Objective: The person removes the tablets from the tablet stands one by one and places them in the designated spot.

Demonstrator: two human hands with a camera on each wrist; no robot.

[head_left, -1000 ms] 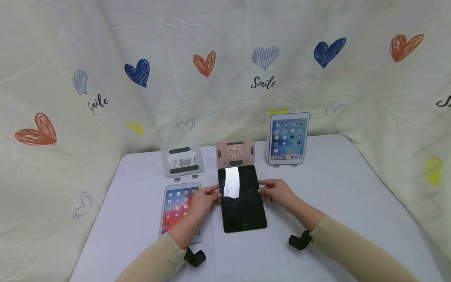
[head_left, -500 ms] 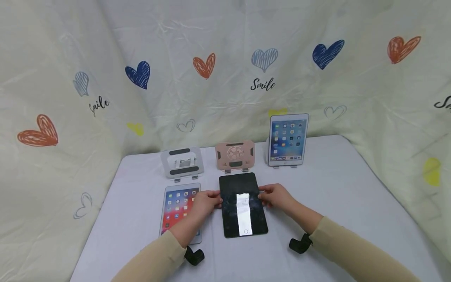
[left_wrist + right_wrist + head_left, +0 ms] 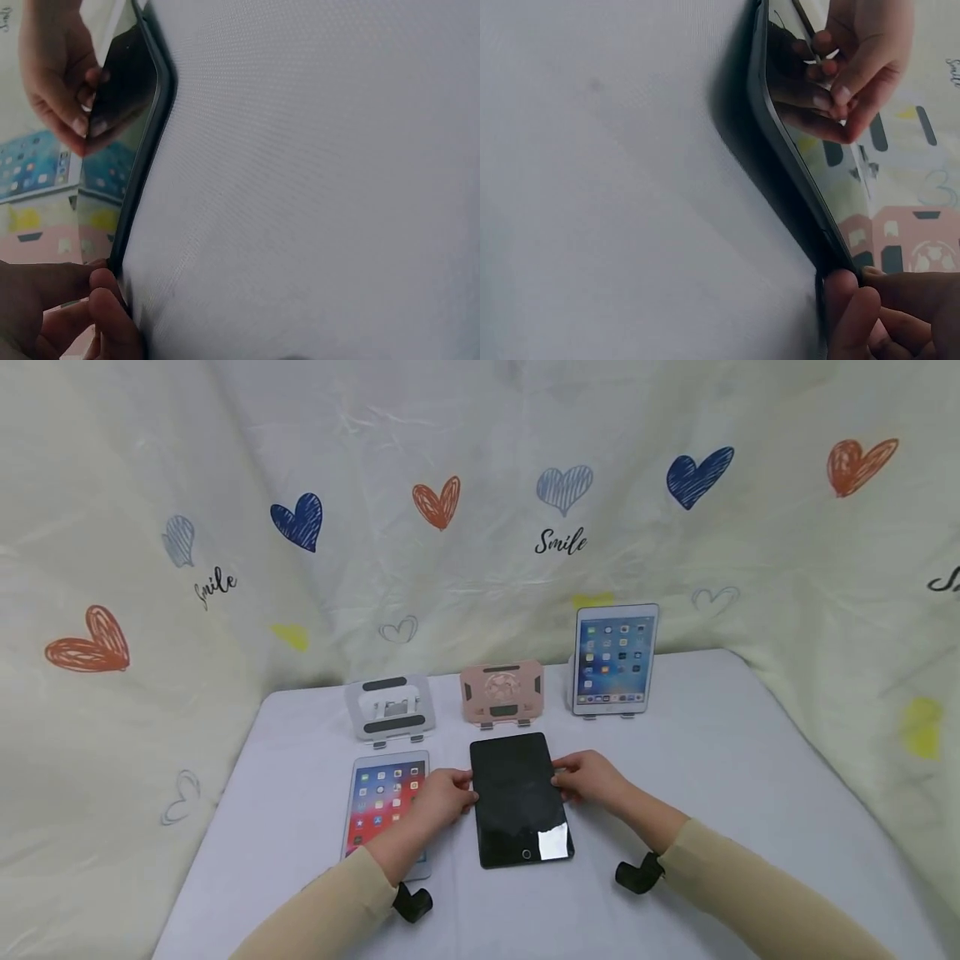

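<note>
A black tablet [image 3: 517, 793] with a dark screen and a round home button lies between both hands, in front of the pink stand. My left hand [image 3: 444, 795] pinches its left edge between thumb and fingers, as the left wrist view also shows. On the opposite edge, my right hand [image 3: 590, 777] pinches the frame. A dark shadow lies beneath the tablet's edge [image 3: 799, 157] in the right wrist view, and the screen mirrors the other hand. Under my left forearm is a white tablet [image 3: 384, 802] with a lit red-and-blue screen, partly covered.
At the back of the white-covered table [image 3: 697, 760] stand a grey-white tablet stand [image 3: 416, 685] and a pink tablet stand [image 3: 525, 692]. Right of them, another white tablet [image 3: 615, 660] leans upright on its stand. A heart-printed curtain [image 3: 480, 427] hangs behind.
The black tablet has come back towards me with both hands, baring the pink stand's lower supports. Its bright reflection has slid down to the lower right corner.
</note>
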